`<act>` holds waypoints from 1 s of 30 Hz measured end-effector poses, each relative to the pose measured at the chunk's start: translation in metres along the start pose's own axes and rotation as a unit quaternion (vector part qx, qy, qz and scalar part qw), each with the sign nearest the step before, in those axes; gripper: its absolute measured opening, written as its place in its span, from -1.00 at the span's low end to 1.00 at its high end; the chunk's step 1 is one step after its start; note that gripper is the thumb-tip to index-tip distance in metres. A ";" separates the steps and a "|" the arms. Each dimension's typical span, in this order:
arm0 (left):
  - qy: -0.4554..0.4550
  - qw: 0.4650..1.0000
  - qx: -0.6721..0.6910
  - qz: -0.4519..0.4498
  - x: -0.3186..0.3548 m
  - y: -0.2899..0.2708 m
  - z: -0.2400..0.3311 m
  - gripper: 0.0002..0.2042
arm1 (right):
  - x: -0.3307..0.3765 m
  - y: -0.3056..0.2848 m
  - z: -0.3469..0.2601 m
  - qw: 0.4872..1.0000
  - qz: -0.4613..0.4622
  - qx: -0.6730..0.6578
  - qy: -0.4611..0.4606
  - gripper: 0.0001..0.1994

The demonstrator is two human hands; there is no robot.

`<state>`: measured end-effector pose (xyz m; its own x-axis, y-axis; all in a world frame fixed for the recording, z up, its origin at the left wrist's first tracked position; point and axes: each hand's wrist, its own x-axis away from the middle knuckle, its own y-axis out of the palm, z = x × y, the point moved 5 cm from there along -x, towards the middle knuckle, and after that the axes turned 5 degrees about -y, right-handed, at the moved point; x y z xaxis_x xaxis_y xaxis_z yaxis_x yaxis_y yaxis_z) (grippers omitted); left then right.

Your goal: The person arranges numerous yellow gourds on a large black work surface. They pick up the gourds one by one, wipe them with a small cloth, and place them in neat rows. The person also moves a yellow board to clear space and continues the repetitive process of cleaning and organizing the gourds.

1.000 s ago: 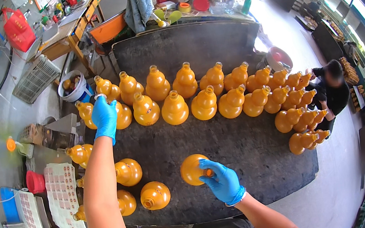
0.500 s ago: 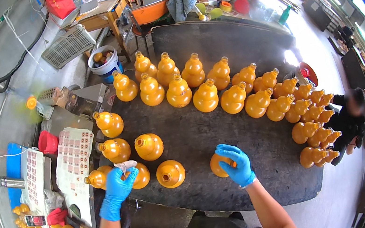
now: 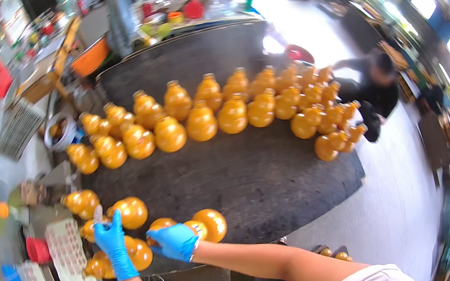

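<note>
Gourd-shaped orange bottles (image 3: 199, 122) stand in rows across the dark mat (image 3: 254, 177), and a few lie near its left edge beside the sticker sheets (image 3: 70, 251). In the head view, the right hand (image 3: 175, 242) is closed over a bottle lying on its side (image 3: 206, 226), apparently steadying it. The left hand (image 3: 110, 239) pinches a small pale label (blurred) above another bottle (image 3: 130, 211). Half a second ago the hands were further apart, the right one gripping a bottle off to the right.

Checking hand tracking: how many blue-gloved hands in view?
2. Left hand at the front-left orange bottles; right hand beside it, on a lying bottle. The distant person may have hands hidden.
</note>
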<state>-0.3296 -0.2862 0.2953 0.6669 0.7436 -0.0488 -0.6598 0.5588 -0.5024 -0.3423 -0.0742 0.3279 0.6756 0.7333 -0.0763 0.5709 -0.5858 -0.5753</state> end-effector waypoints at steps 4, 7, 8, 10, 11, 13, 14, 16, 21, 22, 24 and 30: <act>-0.112 0.990 0.022 -0.083 -0.014 0.018 -0.014 -0.68 | 0.033 -0.019 0.011 0.999 0.010 -0.002 0.032 -0.84; -0.089 0.993 -0.006 -0.077 -0.004 0.021 -0.016 -0.68 | 0.083 -0.045 0.029 0.994 0.091 -0.058 0.013 -0.74; -0.091 0.993 -0.007 -0.069 0.008 0.026 -0.003 -0.68 | 0.102 -0.060 0.036 0.992 0.105 -0.068 0.021 -0.71; -0.058 0.995 -0.042 -0.068 0.027 0.030 0.012 -0.68 | 0.147 -0.093 0.046 0.987 0.132 -0.087 0.030 -0.66; -0.037 0.992 -0.083 -0.084 0.033 0.032 0.012 -0.70 | 0.171 -0.109 0.053 0.983 0.169 -0.070 0.020 -0.64; 0.174 0.977 -0.121 -0.028 0.043 0.028 -0.009 -0.74 | 0.219 -0.153 0.055 0.980 0.189 -0.052 0.034 -0.66; 0.156 0.979 -0.112 -0.064 0.066 0.049 0.018 -0.74 | 0.252 -0.173 0.063 0.974 0.223 -0.028 0.037 -0.66; 0.094 0.985 -0.093 -0.113 0.118 0.066 0.068 -0.75 | 0.309 -0.214 0.078 0.969 0.235 0.018 0.067 -0.65; -0.066 0.971 -0.036 -0.228 0.210 0.130 0.104 -0.76 | 0.435 -0.325 0.109 0.927 0.312 0.113 0.172 -0.68; -0.038 0.969 -0.027 -0.244 0.229 0.148 0.110 -0.76 | 0.456 -0.340 0.121 0.919 0.320 0.125 0.194 -0.70; -0.025 0.958 -0.001 -0.285 0.285 0.193 0.138 -0.75 | 0.494 -0.377 0.138 0.901 0.353 0.124 0.221 -0.72; -0.001 0.906 0.056 -0.419 0.437 0.330 0.240 -0.74 | 0.561 -0.457 0.206 0.837 0.434 0.049 0.328 -0.71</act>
<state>-0.3388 0.3116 0.3150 0.9497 0.0409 0.3106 0.0477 0.9611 -0.2722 -0.3203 0.6761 0.3805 0.9452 -0.3220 -0.0548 -0.2886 -0.7448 -0.6016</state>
